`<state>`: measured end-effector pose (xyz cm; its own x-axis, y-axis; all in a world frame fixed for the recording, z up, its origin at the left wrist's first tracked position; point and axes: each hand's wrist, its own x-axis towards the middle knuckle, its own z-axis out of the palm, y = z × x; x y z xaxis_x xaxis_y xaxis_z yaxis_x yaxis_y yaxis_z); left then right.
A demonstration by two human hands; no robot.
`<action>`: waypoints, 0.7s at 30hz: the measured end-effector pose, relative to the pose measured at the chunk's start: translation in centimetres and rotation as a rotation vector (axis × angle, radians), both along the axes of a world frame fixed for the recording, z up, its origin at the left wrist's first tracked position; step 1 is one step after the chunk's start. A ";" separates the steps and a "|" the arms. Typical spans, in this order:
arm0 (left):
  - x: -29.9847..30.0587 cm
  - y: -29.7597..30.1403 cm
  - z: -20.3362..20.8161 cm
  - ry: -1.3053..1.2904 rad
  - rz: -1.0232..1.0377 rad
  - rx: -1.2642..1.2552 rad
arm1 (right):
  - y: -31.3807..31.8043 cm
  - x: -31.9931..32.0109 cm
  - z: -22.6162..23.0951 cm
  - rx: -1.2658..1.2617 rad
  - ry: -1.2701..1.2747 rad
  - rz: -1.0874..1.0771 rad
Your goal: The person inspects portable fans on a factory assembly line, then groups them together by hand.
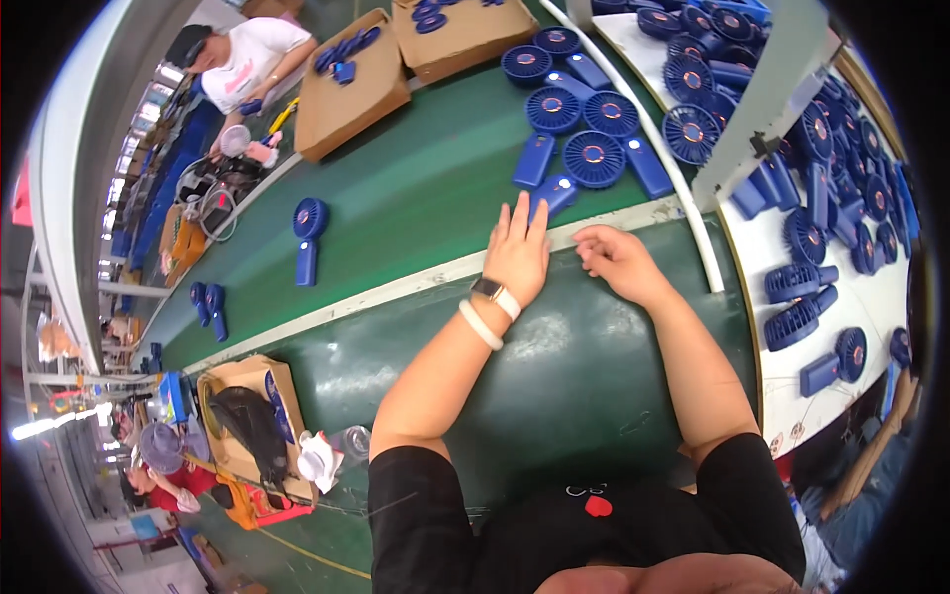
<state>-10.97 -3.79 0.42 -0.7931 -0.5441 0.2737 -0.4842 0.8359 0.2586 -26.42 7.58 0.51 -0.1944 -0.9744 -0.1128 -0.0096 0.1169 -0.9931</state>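
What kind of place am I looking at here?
Most likely a factory assembly line. A long green conveyor belt carries blue handheld fans, dozens more fans pile on a white side table, and other workers sit along the belt.

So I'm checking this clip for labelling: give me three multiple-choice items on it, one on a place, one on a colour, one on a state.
1. Where do the left hand's fingertips reach?
A. a blue fan's handle
B. a cardboard box
C. a cable

2. What colour is the belt?
A. grey
B. green
C. red

3. How is the right hand?
A. gripping a fan
B. out of view
C. loosely curled, holding nothing

Answers:
1 A, the fingers meet the nearest handle.
2 B, the surface is dark green.
3 C, it rests curled by the white strip.
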 end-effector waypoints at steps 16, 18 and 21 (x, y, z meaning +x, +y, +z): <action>12.5 -1.1 2.9 -0.343 0.558 -0.103 | -0.3 0.7 0.4 -0.076 0.017 -0.007; 13.6 -6.0 2.8 -0.235 0.829 -0.075 | -0.1 0.5 0.5 -0.064 0.018 -0.020; 16.1 -11.8 3.0 -0.234 1.070 0.059 | 0.1 0.0 0.2 -0.007 -0.053 -0.021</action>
<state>5.13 -15.61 3.41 0.0685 -0.9893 0.1292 -0.9942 -0.0569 0.0916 -26.44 7.69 0.68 -0.2092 -0.9709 -0.1162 0.0451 0.1091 -0.9930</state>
